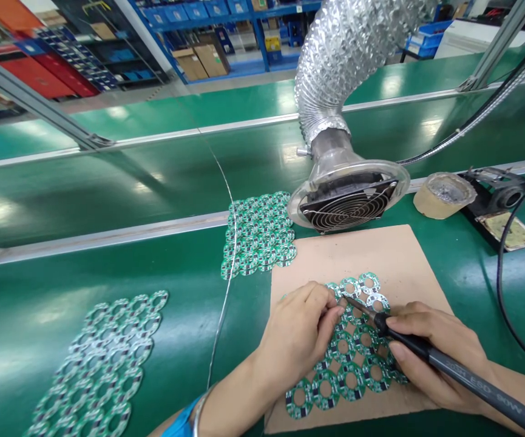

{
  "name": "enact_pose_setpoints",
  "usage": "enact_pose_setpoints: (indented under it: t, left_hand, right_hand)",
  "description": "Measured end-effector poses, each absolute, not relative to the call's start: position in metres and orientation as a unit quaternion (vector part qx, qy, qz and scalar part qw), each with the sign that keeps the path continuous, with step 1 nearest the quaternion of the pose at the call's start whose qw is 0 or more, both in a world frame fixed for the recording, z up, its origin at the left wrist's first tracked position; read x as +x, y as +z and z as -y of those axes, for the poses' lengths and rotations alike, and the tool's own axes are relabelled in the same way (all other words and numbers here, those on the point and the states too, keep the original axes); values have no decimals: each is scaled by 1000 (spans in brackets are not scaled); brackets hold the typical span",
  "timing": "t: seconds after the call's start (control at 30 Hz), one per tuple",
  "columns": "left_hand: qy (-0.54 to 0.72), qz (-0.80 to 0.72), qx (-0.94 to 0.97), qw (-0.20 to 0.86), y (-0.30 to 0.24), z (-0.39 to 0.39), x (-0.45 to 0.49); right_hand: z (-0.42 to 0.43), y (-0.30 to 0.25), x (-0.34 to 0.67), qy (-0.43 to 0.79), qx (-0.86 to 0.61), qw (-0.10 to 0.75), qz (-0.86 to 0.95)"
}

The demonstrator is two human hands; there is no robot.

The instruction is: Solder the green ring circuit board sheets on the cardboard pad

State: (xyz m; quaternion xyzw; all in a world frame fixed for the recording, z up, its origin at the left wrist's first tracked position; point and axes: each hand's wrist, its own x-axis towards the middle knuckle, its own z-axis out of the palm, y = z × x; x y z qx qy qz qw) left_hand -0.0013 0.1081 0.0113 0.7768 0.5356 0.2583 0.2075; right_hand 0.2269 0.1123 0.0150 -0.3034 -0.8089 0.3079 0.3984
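Note:
A sheet of joined ring-shaped green circuit boards (351,381) lies on a piece of brown cardboard (348,252). My right hand (439,352) grips a black soldering iron (460,370) like a pen. Its thin tip meets the boards near the upper part of the sheet, close to my left fingertips. My left hand (296,328) rests over the sheet's left side, thumb and forefinger pinched together. What they hold, if anything, is too small to make out. A thin pale wire (221,315) hangs down past my left wrist.
A fume extractor (353,203) on a silver duct (330,73) stands behind the cardboard. Stacked ring-board sheets (260,233) lie back left, with another sheet (102,364) farther left. At right are a round tub (442,197), an iron stand (499,188) and a black cable (501,267).

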Motion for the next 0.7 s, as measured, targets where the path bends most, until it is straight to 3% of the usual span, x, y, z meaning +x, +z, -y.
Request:
enact_pose_setpoints:
  t: [0.23, 0.5, 0.7]
  left_hand:
    - [298, -533, 757, 235, 25, -99, 4]
    - [391, -467, 724, 324, 38, -73, 23]
    - [313, -488, 728, 365, 46, -79, 13]
  right_hand:
    - [-114, 22, 231, 279, -260, 407, 830]
    - [-109, 19, 227, 174, -273, 302, 897]
    - [-115, 19, 230, 156, -285, 317, 891]
